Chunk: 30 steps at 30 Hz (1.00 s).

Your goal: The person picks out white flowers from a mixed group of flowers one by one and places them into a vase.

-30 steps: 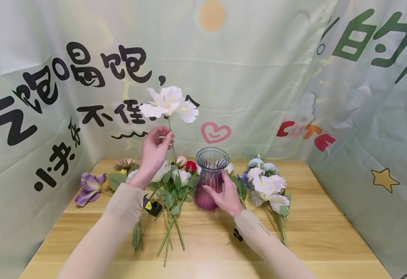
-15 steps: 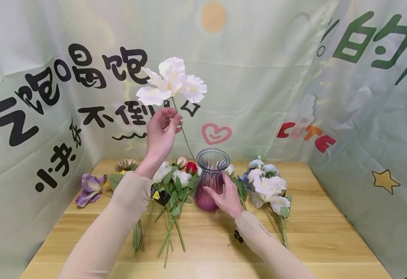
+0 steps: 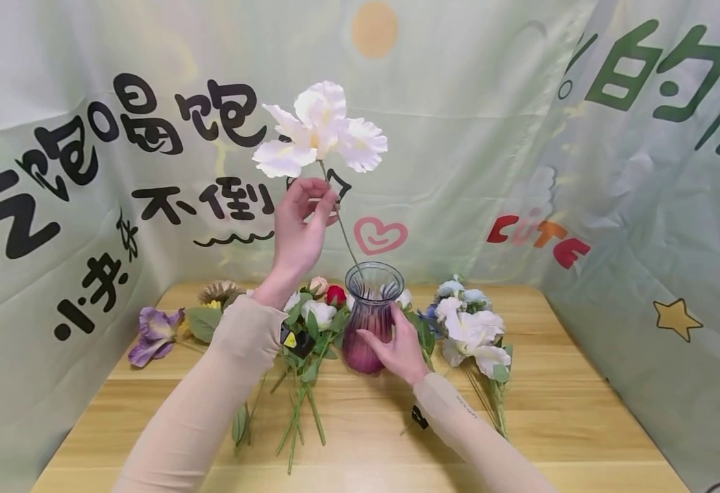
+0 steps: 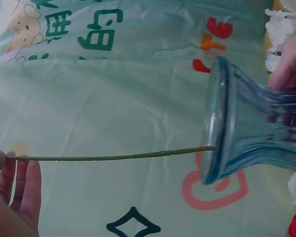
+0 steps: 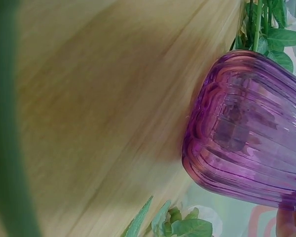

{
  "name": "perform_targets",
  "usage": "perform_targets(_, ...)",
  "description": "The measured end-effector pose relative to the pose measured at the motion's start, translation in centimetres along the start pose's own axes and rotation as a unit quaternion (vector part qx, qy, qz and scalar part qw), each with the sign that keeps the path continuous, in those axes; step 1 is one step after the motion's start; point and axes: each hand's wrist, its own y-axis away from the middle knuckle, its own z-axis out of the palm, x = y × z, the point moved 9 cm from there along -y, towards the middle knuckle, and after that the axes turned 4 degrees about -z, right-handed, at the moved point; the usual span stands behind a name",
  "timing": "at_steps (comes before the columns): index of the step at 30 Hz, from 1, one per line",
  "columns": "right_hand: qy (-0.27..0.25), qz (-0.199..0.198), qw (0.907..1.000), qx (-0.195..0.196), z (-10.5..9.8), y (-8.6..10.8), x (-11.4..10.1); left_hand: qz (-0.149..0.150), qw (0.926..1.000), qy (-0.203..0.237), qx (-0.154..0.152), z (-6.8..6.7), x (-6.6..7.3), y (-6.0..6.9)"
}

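My left hand (image 3: 303,222) pinches the thin green stem (image 4: 113,157) of a white artificial flower (image 3: 323,130) with ruffled petals, just below the bloom. The stem slants down to the right, and its lower tip is at the mouth of a ribbed glass vase (image 3: 368,335). That vase stands upright on the table, bluish at the rim and purple at the base. Around its right side my right hand (image 3: 399,346) holds it, thumb across the front; some fingers are hidden behind the glass. In the right wrist view the purple vase base (image 5: 237,133) rests on the wood.
Left of the vase lie a purple flower (image 3: 155,335), white roses (image 3: 319,315) and a red rose (image 3: 336,295), with crossed green stems (image 3: 298,411) toward the front. White and blue flowers (image 3: 473,329) lie to the right on the wooden table (image 3: 557,411). Printed cloth (image 3: 458,171) hangs behind.
My left hand has raised the white flower and moved it right, so the stem's lower tip came to the vase mouth. My right hand and the vase have stayed in place.
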Motion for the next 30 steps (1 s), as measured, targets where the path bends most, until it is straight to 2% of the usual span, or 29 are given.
perform_targets(6, -0.003, -0.003, 1.0, 0.0, 0.1, 0.0, 0.0, -0.019, 0.9997, -0.013, -0.011, 1.0, -1.4, 0.4)
perform_targets(17, -0.006, -0.019, 0.9998, -0.003, 0.0, -0.3, -0.4, -0.045, 0.9983, -0.021, -0.032, 2.0, -3.1, 0.8)
perform_targets(24, -0.007, -0.018, 0.9998, 0.0, 0.0, -0.3, -0.4, -0.036, 0.996, -0.053, -0.061, 3.2, -3.7, 1.5)
perform_targets(30, 0.004, -0.03, 0.9995, 0.012, -0.1, 0.0, -0.4, -0.033, 0.9909, -0.088, -0.097, 4.6, -4.1, 2.2)
